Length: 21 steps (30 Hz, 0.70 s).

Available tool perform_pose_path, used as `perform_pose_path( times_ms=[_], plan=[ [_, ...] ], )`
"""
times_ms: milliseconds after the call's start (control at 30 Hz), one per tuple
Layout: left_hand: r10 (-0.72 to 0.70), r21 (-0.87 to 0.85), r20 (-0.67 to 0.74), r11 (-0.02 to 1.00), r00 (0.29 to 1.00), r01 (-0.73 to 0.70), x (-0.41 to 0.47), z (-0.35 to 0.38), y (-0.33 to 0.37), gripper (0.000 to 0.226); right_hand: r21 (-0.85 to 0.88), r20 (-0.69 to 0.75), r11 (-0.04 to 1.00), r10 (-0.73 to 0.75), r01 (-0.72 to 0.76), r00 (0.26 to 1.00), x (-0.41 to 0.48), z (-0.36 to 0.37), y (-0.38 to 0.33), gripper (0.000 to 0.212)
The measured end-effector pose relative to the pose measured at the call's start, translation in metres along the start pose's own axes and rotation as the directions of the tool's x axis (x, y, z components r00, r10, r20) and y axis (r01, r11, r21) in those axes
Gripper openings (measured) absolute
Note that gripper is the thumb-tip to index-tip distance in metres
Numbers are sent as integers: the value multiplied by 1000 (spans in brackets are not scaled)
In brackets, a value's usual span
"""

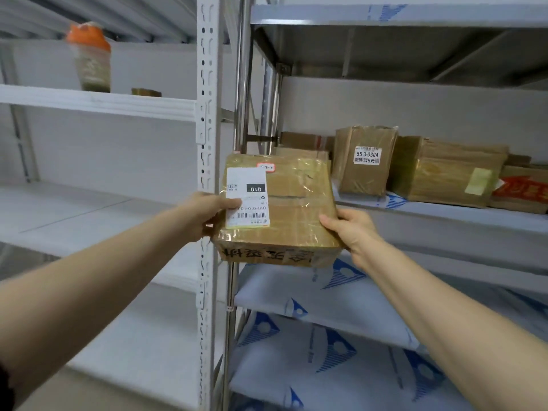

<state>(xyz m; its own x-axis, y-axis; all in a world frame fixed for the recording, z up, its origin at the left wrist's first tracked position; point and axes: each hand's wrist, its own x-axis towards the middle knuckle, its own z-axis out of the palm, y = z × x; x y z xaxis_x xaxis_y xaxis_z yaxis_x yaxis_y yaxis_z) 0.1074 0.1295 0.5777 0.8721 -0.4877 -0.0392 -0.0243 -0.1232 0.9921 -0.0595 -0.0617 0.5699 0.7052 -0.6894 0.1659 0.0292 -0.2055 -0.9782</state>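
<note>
Gripping on both sides. The left hand (212, 213) clasps the left edge of a flat brown cardboard box wrapped in clear tape (293, 221), thumb lying on its white barcode label (247, 197). The right hand (351, 229) clasps the near right corner, thumb on top and fingers underneath (hidden from where I stand).

Box held roughly level in the air, in front of the white perforated steel upright (207, 114), at the left end of the grey metal shelf (444, 216). Whether its far edge touches that shelf, I cannot tell. A small pink sticker (266, 167) sits at the label's far corner.

On the shelf behind:
- an upright brown taped parcel marked 55-3-3304 (364, 173)
- just beside it to the right, a wide low brown carton (444, 176)

Upper left shelf: a blurred orange-capped bottle (90, 57).
</note>
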Motion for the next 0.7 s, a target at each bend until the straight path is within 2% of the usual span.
perform_pose_path(
  times_ms=[200, 367, 533, 700],
  plan=[
    [-43, 13, -150, 999, 988, 45, -67, -36, -53, 22, 25, 146, 1000, 11, -15, 989, -44, 39, 55, 21],
    [-136, 22, -268, 989, 954, 147, -111, -92, -102, 30, 92, 281, 991, 73, -102, 957, -85, 97, 90, 16],
    [-215, -41, -369, 976, 904, 215, -138, -165, -147, 30, 56, 408, 984, 130, -167, 904, -109, 181, 102, 14],
    [-286, -156, -479, 958, 830, 241, -151, -252, -192, 16, -10, 508, 980, 178, -201, 842, -119, 293, 108, 11]
  ],
)
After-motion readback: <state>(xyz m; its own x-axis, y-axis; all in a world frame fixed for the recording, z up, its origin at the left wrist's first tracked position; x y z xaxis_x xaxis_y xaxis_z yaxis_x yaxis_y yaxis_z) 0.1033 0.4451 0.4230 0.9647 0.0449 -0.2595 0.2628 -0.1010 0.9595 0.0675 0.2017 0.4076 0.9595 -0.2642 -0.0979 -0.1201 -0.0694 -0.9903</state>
